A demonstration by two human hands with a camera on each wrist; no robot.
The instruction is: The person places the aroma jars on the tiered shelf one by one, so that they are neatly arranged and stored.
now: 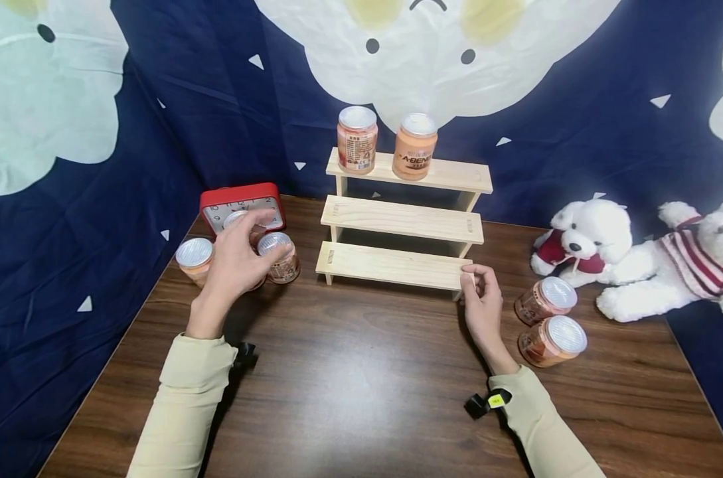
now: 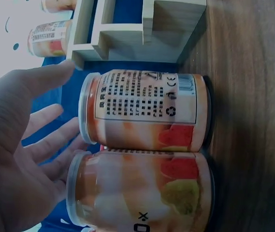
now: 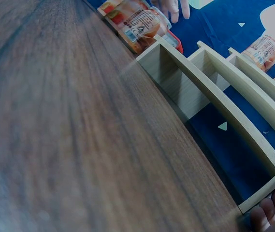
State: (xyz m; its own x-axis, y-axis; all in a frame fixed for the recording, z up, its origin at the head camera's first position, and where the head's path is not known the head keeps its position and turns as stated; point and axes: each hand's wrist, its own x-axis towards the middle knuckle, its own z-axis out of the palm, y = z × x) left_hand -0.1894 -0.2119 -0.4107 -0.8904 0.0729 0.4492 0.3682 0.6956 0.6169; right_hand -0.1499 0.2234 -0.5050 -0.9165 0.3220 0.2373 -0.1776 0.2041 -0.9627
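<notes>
My left hand point(image 1: 232, 259) is held over a group of jars at the left, its thumb and fingers spread. In the left wrist view a jar with a printed label point(image 2: 147, 108) and another jar point(image 2: 142, 188) stand beside the spread fingers; whether the hand touches either, I cannot tell. A silver-lidded jar point(image 1: 283, 265) shows right of the thumb. My right hand point(image 1: 482, 305) pinches the right end of the lowest step of a three-step wooden rack point(image 1: 391, 265). Curled fingertips point(image 3: 267, 210) show at the rack's corner in the right wrist view.
Two jars, one at left point(image 1: 357, 143) and one at right point(image 1: 415, 149), stand on the top step. A red clock point(image 1: 241, 194) is behind the left jars. Near the right hand are two more jars point(image 1: 546, 299) and white plush toys point(image 1: 594, 232). A dark blue cloth point(image 1: 218, 99) hangs behind.
</notes>
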